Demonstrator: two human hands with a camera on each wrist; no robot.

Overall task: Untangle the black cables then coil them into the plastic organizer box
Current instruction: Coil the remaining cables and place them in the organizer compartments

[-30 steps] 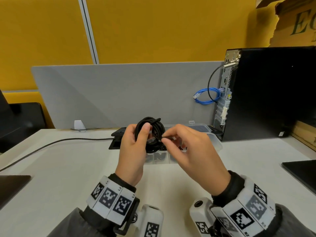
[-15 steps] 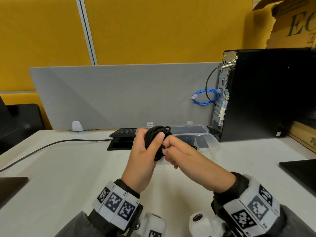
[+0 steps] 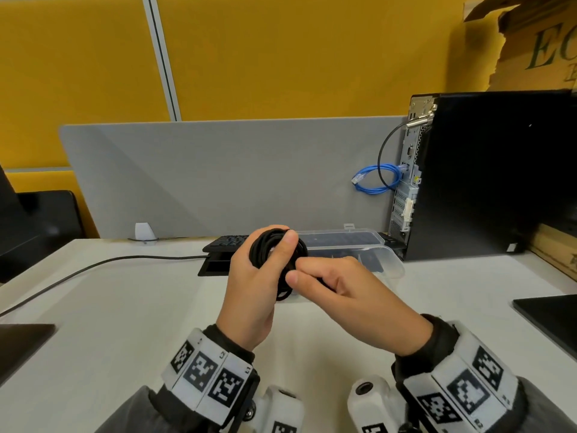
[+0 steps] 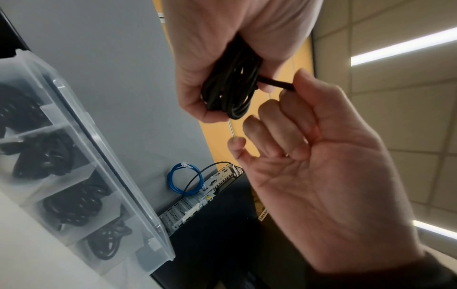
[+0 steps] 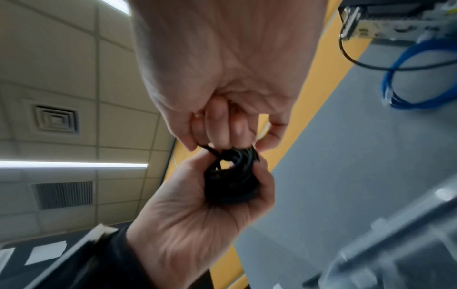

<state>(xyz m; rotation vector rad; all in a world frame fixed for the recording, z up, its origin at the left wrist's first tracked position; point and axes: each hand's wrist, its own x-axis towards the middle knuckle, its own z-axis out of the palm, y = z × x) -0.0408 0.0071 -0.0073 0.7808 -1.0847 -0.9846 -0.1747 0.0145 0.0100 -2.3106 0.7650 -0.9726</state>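
A coil of black cable (image 3: pixel 265 246) is held up above the white table in my left hand (image 3: pixel 256 276), thumb over its top. In the left wrist view that coil (image 4: pixel 230 88) fills the left hand (image 4: pixel 210 39), and the loose cable end (image 4: pixel 274 83) runs across to my right hand (image 4: pixel 296 93), which pinches it. My right hand (image 3: pixel 306 273) sits curled against the coil's lower right side. In the right wrist view the right hand (image 5: pixel 222 133) pinches the strand just above the coil (image 5: pixel 232 179). Behind the hands stands the clear plastic organizer box (image 3: pixel 390 264), lid up.
In the left wrist view, several compartments of the organizer box (image 4: pixel 103 156) hold coiled black cables. A black computer tower (image 3: pixel 499 176) with a blue cable (image 3: pixel 374 179) stands at right. A keyboard (image 3: pixel 231 242), a grey divider (image 3: pixel 234 176) and a black cord (image 3: pixel 93 267) lie behind and left.
My right hand has come in against the coil and dropped lower, its fingers now curled with the cable end. The left hand keeps its grip and has shifted slightly right.
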